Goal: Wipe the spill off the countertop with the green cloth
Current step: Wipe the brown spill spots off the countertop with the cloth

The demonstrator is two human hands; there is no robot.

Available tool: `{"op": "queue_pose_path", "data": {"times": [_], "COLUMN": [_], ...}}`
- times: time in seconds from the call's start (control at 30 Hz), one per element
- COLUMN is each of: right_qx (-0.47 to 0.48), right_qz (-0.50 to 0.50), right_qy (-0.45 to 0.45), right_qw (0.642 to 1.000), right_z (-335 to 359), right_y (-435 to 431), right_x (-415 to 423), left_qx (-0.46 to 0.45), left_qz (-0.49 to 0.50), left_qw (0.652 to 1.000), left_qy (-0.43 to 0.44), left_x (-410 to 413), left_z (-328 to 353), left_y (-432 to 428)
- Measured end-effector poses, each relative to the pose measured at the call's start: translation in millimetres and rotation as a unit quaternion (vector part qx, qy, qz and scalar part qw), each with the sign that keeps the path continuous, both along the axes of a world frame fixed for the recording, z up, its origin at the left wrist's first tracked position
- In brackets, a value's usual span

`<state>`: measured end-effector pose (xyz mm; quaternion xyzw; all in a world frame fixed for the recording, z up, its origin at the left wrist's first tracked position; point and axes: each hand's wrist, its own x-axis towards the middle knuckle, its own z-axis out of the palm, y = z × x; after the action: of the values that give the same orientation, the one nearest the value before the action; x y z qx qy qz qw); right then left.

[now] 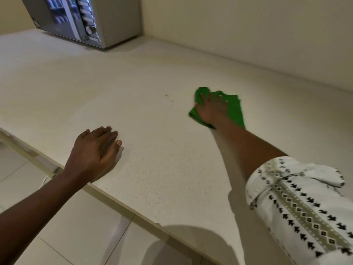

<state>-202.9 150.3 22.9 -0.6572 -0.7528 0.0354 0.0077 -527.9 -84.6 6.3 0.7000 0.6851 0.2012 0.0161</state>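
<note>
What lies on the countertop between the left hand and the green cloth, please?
In the head view, small yellowish specks of spill lie on the countertop between the left hand and the green cloth; otherwise that stretch is bare.

Home kitchen: speckled pale countertop, microwave in the corner, tiled floor below.

My head camera looked forward and down across the countertop, close above its near edge, toward the far corner.
</note>
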Motion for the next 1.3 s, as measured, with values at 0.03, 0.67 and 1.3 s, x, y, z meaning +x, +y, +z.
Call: {"op": "queue_pose_path", "data": {"times": [0.03,0.67,1.3], "right_qx": [0.012,-0.002,-0.037], "right_qz": [0.043,0.018,0.367], "right_qy": [-0.004,0.006,0.03], "right_qw": [0.999,1.0,0.929], "right_z": [0.6,-6.7,-12.8], "right_y": [-10.4,22.3,-123.9], "right_x": [-26.2,82.2,-185.8], "left_qx": [-0.002,-0.002,0.053], "left_qz": [0.002,0.008,0.034], "left_qw": [1.0,1.0,0.995], "left_qy": [-0.003,-0.023,-0.08], "left_x": [-0.1,-1.5,3.1], "left_z": [0.5,-1.0,7.9], "left_y": [-0.8,1.2,-1.4]}}
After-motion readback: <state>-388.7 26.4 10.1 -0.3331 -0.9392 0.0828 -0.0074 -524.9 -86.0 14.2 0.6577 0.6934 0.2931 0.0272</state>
